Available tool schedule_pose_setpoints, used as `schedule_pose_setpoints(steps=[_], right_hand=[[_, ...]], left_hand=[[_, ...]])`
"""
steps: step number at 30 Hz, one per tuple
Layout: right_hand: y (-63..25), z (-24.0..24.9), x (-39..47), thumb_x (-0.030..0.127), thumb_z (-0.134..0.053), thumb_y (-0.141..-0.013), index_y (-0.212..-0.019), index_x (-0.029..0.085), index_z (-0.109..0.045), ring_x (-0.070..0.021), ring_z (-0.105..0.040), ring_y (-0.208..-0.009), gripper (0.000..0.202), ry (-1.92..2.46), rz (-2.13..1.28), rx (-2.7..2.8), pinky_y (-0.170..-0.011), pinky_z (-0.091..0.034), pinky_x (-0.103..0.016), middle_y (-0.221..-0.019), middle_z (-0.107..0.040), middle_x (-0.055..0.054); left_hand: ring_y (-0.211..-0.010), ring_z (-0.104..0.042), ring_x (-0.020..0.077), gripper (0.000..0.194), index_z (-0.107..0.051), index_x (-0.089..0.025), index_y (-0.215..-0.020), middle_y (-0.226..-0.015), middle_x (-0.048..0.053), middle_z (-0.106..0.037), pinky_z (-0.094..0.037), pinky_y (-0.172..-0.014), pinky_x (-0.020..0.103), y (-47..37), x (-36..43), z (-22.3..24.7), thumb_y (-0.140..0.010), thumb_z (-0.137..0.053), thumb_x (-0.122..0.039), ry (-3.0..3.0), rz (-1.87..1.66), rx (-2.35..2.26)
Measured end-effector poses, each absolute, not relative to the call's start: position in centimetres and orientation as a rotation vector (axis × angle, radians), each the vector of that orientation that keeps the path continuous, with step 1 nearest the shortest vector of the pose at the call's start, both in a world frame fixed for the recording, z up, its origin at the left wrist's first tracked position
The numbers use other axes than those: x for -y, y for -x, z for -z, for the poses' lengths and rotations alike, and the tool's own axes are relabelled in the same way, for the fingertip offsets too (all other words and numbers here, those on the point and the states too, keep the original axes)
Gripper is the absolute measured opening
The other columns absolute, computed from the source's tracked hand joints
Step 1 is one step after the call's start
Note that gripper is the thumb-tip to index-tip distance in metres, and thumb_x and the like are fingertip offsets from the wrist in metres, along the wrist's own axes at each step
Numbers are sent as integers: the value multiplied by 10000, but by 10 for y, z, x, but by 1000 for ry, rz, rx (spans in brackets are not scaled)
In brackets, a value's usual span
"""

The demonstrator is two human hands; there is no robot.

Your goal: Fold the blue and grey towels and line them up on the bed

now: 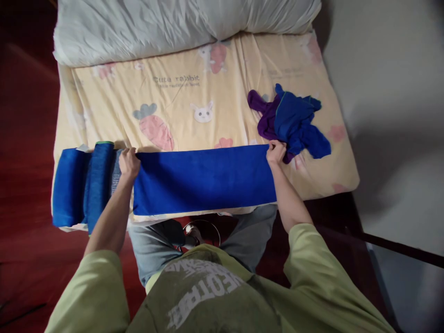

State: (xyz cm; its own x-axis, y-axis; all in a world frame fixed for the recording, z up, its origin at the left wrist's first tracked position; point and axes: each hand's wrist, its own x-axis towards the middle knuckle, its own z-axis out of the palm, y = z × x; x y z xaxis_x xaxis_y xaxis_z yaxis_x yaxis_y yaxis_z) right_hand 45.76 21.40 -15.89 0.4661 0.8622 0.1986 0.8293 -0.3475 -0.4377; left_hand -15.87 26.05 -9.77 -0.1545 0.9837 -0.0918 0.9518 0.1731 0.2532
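Note:
A long blue cloth (204,180) lies flat along the near edge of the bed. My left hand (129,163) is closed on its far left corner, while my right hand (276,151) pinches the far right corner. Left of the cloth are rolled or folded blue fabrics (70,185), with a thinner blue roll (100,182) and a grey-blue patterned piece (116,173) beside my left hand. Just beyond my right hand is a crumpled blue cloth (294,120) lying partly over a purple one (267,122).
The bed (180,111) has a yellow sheet printed with rabbits and carrots. Across its far side lies a bulky light grey quilt (138,27). A pale wall (391,115) stands at the right, and my legs are against the near edge.

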Motion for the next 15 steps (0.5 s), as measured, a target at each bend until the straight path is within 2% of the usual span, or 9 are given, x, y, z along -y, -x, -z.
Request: schedule_pose_setpoints(steps=[3,6,8,10,13,15], right_hand=[[-397,148,-191,293,-386,-1042,-1405,133,-605,-342,-427,-1418,454,2277,4,1508,-1163,-354,-565,-1458,-560,-223],[-346,151,-169,402,-326,-1079,-1539,133,-483,-304,-264,-1549,556,2155,-197,1880,-1262,-209,-547,-1641,-378,-181],[-340,159,-163,447,-307,-1081,-1597,103,-392,-290,-191,-1584,626,2175,-266,1950,-1286,-152,-537,-1683,-309,-175],[-357,167,-165,473,-282,-1079,-1625,68,-322,-296,-165,-1595,681,2326,-233,1834,-1289,-137,-549,-1699,-262,-191],[-397,176,-176,477,-221,-1079,-1633,31,-278,-301,-172,-1596,713,2525,-140,1627,-1281,-166,-565,-1699,-245,-215],[-414,176,-183,463,-188,-1081,-1635,17,-260,-296,-177,-1597,714,2561,-110,1607,-1277,-184,-566,-1692,-257,-223]], left_hand=[[-1566,-219,354,559,-457,-70,-1542,-1675,180,-315,-201,-1268,580,121,-224,107,-1024,-436,-280,-2087,-426,-2117],[-1603,-30,410,692,-370,-95,-1605,-1726,188,-170,-32,-1261,681,95,-198,125,-1013,-467,-439,-2066,-383,-2041],[-1595,5,447,764,-325,-70,-1622,-1729,223,-114,-3,-1235,724,92,-192,137,-1010,-449,-509,-1971,-357,-2108],[-1590,-4,464,817,-298,-52,-1628,-1725,251,-69,-38,-1233,724,98,-196,146,-1005,-436,-562,-1879,-366,-2207],[-1589,-55,461,871,-283,-47,-1631,-1715,277,-81,-130,-1240,691,111,-206,150,-991,-443,-615,-1773,-389,-2296],[-1590,-63,456,892,-275,-36,-1630,-1709,288,-102,-144,-1244,679,115,-210,148,-986,-446,-628,-1727,-411,-2319]])
